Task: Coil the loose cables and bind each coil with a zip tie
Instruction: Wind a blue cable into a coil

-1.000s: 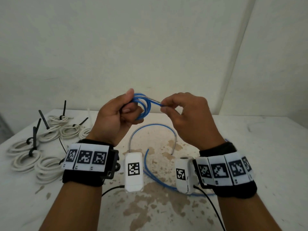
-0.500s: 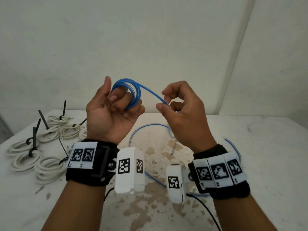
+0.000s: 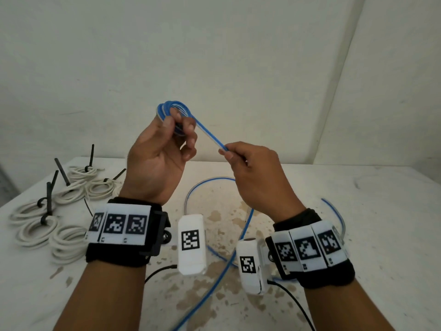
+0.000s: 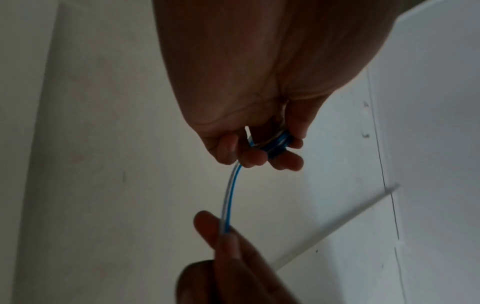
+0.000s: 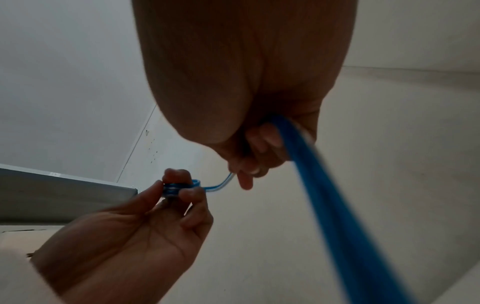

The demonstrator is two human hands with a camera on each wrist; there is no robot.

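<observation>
My left hand (image 3: 175,129) is raised above the table and pinches a small coil of blue cable (image 3: 174,108) between thumb and fingers; the same blue coil (image 4: 275,144) shows at its fingertips in the left wrist view. A straight run of the blue cable (image 3: 210,137) leads down right to my right hand (image 3: 230,154), which pinches it. Past that hand the loose cable (image 3: 229,266) trails down onto the table and loops there. In the right wrist view the cable (image 5: 335,205) runs out of the palm, blurred.
Several white cable coils (image 3: 38,230) bound with black zip ties (image 3: 49,199) lie at the table's left. The white table (image 3: 381,235) is stained brown in the middle. Black leads (image 3: 298,304) run from the wrist cameras. A wall stands close behind.
The left hand has risen and turned the coil, adding a wrap. The right hand has dropped lower and to the right, drawing the cable run taut between the hands.
</observation>
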